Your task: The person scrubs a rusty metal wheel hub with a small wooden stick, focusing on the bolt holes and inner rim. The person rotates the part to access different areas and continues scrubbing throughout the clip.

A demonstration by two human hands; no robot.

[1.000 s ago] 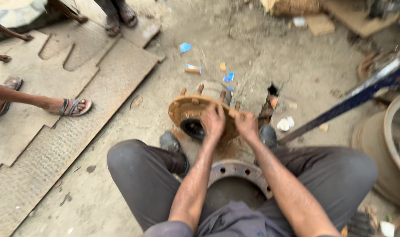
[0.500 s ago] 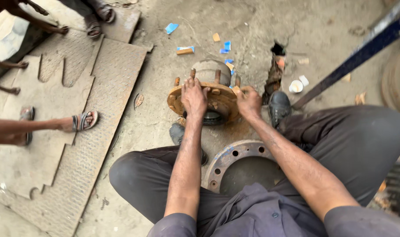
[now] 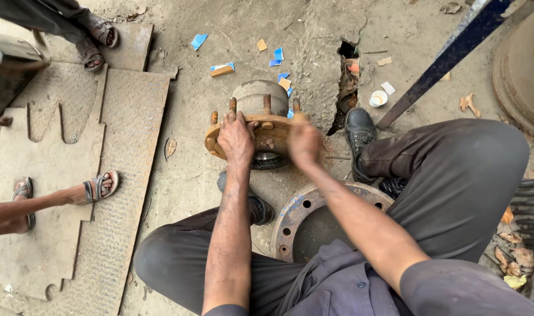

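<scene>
Wheel hub (image 3: 261,131) | rusty orange flange; studs upright; both hands on it

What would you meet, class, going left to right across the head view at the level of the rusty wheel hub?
Checkered steel plate → left hand on the rusty wheel hub → right hand, blurred → black shoe → dark blue bar → rusty drum at the right edge.

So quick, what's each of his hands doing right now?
Left hand: spread open, palm pressed flat on the rusty wheel hub.
Right hand: blurred, on the hub's rim; whether it grips cannot be told.
</scene>
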